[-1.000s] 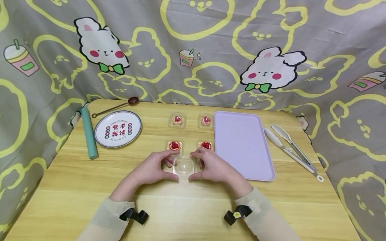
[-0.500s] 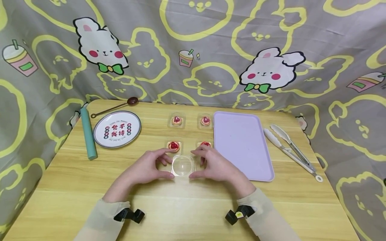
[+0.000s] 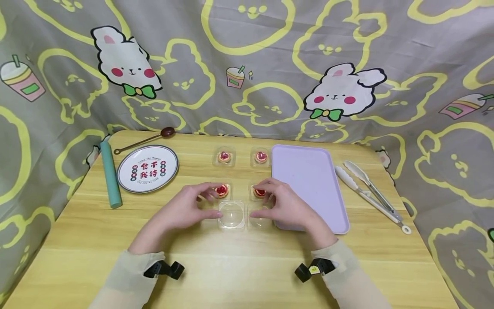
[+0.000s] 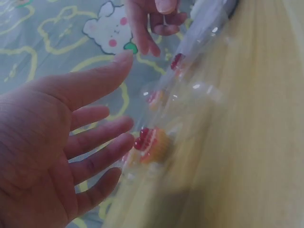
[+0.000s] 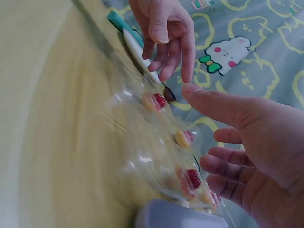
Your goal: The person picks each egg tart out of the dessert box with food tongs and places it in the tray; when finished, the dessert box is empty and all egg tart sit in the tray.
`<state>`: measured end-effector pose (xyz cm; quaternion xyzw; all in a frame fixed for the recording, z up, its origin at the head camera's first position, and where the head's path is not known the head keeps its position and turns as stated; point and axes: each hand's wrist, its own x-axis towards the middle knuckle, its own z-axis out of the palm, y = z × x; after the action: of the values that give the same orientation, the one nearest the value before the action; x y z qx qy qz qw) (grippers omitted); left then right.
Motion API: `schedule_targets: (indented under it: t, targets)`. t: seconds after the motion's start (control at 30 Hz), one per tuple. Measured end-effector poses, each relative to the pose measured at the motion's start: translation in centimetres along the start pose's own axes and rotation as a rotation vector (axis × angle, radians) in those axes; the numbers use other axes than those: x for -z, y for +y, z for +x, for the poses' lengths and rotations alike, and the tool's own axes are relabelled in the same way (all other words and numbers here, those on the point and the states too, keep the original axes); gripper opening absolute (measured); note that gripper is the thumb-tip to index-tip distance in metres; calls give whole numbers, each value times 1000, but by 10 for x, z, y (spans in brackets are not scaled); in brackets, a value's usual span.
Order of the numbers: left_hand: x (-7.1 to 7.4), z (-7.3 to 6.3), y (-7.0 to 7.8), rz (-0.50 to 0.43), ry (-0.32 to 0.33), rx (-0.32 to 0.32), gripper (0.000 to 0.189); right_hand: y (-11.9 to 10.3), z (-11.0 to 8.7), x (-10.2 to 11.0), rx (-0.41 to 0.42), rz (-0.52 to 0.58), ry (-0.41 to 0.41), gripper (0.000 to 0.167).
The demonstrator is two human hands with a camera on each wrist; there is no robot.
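Observation:
Two empty clear plastic boxes with round domes, a left box [image 3: 232, 214] and a right box [image 3: 262, 222], stand side by side on the table. My left hand [image 3: 183, 210] is spread beside the left box, thumb tip right at its edge. Over the right box hovers my right hand [image 3: 287, 204], its thumb overlapping the box in the head view. Both hands hold nothing; the wrist views show their fingers loosely extended. Just behind are two red-topped tarts in clear boxes, a left tart [image 3: 221, 190] and a right tart [image 3: 260, 193], the latter partly covered by my right fingers.
Farther back sit two more boxed tarts, one left tart [image 3: 224, 157] and one right tart [image 3: 261, 157]. A purple tray [image 3: 308, 189] and metal tongs [image 3: 372, 195] lie right. On the left are a printed plate [image 3: 148, 185], a green rolling pin [image 3: 110, 174] and a brown spoon [image 3: 144, 140].
My hands have let go of the left clear box and drawn apart, the right hand moving right and uncovering the second box. The head view has shifted slightly.

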<state>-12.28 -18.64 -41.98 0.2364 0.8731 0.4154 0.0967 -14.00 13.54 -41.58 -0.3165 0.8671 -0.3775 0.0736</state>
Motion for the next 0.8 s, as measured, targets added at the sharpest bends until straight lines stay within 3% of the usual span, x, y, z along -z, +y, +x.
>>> schedule_targets:
  t: [0.33,0.5,0.8]
  targets:
    - [-2,37,6,-86,73,-32,67,19,11,30,-15,46,112,64]
    - [-8,62,6,-114,102,-1,66,33,18,43,-30,55,158,59]
    - [-28,109,4,-166,99,34,78,58,35,55,-134,41,146,63]
